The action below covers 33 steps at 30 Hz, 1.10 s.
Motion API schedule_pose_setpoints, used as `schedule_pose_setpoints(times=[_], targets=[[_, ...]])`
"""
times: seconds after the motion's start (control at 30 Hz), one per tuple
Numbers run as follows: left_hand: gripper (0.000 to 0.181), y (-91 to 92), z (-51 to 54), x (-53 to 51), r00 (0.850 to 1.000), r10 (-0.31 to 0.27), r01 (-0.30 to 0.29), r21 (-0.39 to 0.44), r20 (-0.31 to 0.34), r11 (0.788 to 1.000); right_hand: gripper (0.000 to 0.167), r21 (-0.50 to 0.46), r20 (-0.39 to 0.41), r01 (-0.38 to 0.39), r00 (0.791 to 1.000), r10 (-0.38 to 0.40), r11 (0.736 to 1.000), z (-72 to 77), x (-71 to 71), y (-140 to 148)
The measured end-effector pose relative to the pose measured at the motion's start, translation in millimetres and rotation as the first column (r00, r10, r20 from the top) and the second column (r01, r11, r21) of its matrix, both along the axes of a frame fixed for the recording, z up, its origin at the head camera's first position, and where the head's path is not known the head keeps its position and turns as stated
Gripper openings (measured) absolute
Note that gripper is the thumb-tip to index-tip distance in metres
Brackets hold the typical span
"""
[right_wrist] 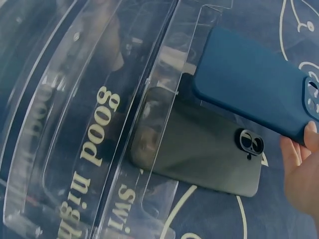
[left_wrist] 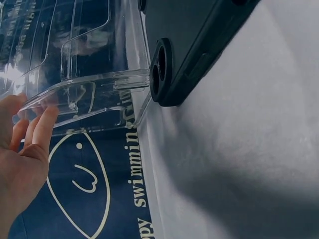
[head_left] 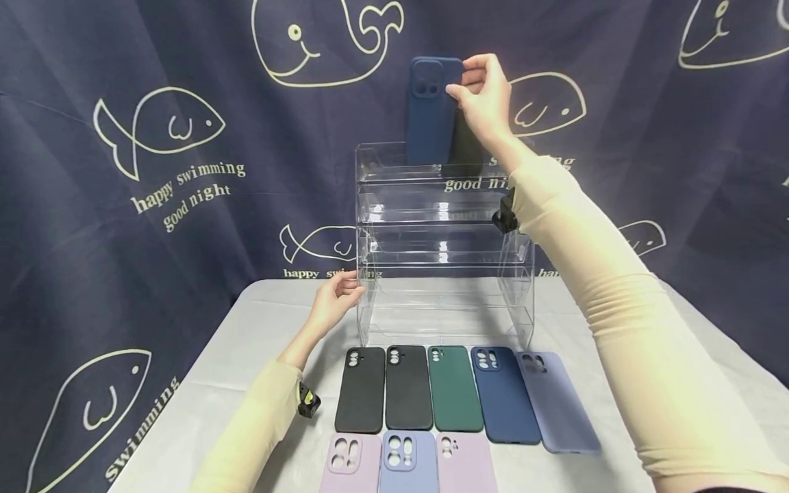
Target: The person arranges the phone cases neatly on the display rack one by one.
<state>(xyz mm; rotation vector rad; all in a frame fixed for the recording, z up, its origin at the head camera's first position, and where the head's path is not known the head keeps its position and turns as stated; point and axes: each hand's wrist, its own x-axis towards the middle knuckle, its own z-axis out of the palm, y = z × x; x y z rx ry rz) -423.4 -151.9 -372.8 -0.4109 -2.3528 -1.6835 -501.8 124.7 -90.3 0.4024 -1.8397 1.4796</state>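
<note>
My right hand (head_left: 488, 96) holds a blue phone case (head_left: 429, 127) upright by its right edge, thumb on the back near the camera cutout. The case's lower end is at the top tier of a clear acrylic display rack (head_left: 445, 265); whether it touches the tier I cannot tell. Close beside it, a dark grey-green phone case (right_wrist: 209, 149) leans in that tier, partly covered by my hand in the head view. Lower down, my left hand (head_left: 333, 301) grips the rack's left side edge between thumb and fingers, also seen in the left wrist view.
In front of the rack lie two black cases (head_left: 361, 390), a green case (head_left: 456, 390), a navy case (head_left: 507, 397) and a grey-blue case (head_left: 559, 404). Nearer are two pink cases (head_left: 466, 465) and a light blue case (head_left: 409, 472). A printed curtain (head_left: 185, 55) hangs behind.
</note>
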Motion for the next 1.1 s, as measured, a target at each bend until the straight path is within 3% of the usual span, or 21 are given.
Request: schedule_pose_setpoints(times=[0.3, 0.4, 0.53, 0.6, 0.67, 0.73, 0.83, 0.93, 1.1], targets=[[0.042, -0.1, -1.7, 1.0, 1.0, 0.015, -0.014, 0.018, -0.016, 1.0, 0.031, 0.044, -0.059, 0.075, 0.996, -0.073, 0.996, -9.2, -17.1, -21], [0.041, 2.8, 1.9, 7.1, 0.999, 0.01, -0.009, 0.016, -0.035, 1.0, 0.029, 0.047, -0.062, 0.091, 0.994, -0.088, 0.995, -14.2, -23.1, -24], [0.04, 3.7, -0.2, 4.4, 0.998, 0.015, -0.015, 0.009, -0.056, 1.0, 0.029, 0.031, 0.002, 0.066, 0.998, -0.066, 0.997, -17.4, -30.0, -27], [0.04, 2.0, -6.2, -3.4, 0.997, 0.021, -0.021, 0.002, -0.073, 1.0, 0.03, -0.014, 0.06, 0.022, 0.998, -0.021, 1.0, -16.3, -32.4, -28], [0.04, 3.0, -5.3, -2.3, 0.996, 0.024, -0.025, -0.014, -0.087, 1.0, 0.031, -0.07, 0.12, -0.012, 0.993, 0.02, 0.998, -15.3, -32.6, -26], [0.039, 3.9, -4.7, -1.5, 0.994, 0.026, -0.029, -0.03, -0.102, 0.999, 0.029, -0.085, 0.153, 0.0, 0.988, 0.013, 0.996, -15.4, -33.2, -23], [0.039, 5.0, -3.8, 0.0, 0.995, 0.028, -0.031, -0.033, -0.1, 0.999, 0.022, 0.004, 0.134, 0.079, 0.988, -0.079, 0.997, -18.4, -34.8, -19], [0.039, 6.3, 0.6, 5.6, 0.995, 0.025, -0.028, -0.034, -0.102, 0.999, 0.018, 0.124, 0.091, 0.149, 0.983, -0.161, 0.981, -22.3, -36.4, -17], [0.038, 9.0, 16.7, 22.7, 0.992, 0.023, -0.031, -0.06, -0.125, 0.998, 0.023, 0.235, 0.125, 0.102, 0.983, -0.134, 0.967, -25.9, -33.8, -17]])
